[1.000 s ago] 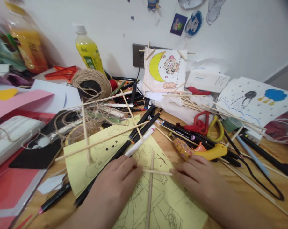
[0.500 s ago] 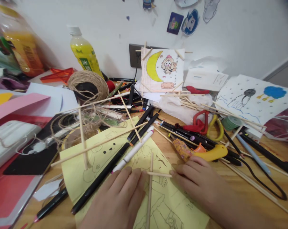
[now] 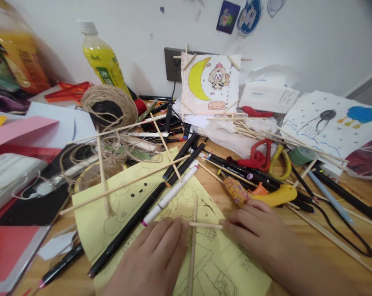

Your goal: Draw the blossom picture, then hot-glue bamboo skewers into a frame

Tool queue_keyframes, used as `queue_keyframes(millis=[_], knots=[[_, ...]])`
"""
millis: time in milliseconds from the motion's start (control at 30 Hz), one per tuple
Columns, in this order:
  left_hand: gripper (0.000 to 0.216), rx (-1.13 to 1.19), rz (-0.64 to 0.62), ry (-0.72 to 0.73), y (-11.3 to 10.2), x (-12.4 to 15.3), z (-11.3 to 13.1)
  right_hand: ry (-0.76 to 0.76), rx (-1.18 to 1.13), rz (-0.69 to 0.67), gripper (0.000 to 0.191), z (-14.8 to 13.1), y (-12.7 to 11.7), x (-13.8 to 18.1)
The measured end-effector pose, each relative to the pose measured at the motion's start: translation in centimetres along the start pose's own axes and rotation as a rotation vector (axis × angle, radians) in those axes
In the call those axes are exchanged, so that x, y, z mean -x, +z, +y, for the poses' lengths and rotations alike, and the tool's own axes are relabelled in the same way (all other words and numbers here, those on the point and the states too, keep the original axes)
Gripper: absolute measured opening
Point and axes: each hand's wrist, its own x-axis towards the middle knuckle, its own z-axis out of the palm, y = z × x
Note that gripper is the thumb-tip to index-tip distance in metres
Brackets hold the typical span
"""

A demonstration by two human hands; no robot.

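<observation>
A short wooden stick [image 3: 206, 225] lies crosswise over a longer wooden stick [image 3: 192, 257], both on a yellow sheet [image 3: 226, 255] with pencil drawings. My left hand [image 3: 158, 255] rests on the sheet, fingers together, pinching the short stick's left end. At its right end, the fingertips of my right hand [image 3: 256, 230] are closed on the same stick. Just beyond my right hand lies what looks like a yellow glue gun [image 3: 277, 197] with an orange trigger. A black marker [image 3: 127, 230] and a white marker [image 3: 170, 195] lie beyond my left hand.
Joined wooden sticks [image 3: 127, 185] stand over the sheet's far left. Behind are a twine roll [image 3: 112, 105], a yellow drink bottle [image 3: 102, 61] and a moon picture [image 3: 210, 84] on a stick frame. Red-handled scissors [image 3: 260, 156], markers and loose sticks [image 3: 331, 242] crowd the right.
The view has tilted down slightly, so background things sit a little higher and farther outward. Both hands keep their hold on the short stick, which stays across the longer one.
</observation>
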Motion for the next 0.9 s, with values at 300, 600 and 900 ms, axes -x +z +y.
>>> queue_keyframes(millis=[300,600,900], knots=[[0.041,-0.055,-0.007,0.005,-0.1,0.0,0.4,-0.037,0.013,-0.017,0.035,0.1,0.1,0.2],[0.032,-0.058,-0.172,0.027,-1.1,-0.2,0.2,-0.005,0.021,0.019,0.032,-0.1,0.6,0.4],[0.032,-0.123,-0.166,0.060,-0.9,0.7,0.2,-0.021,0.068,-0.023,0.031,-0.6,0.8,0.3]])
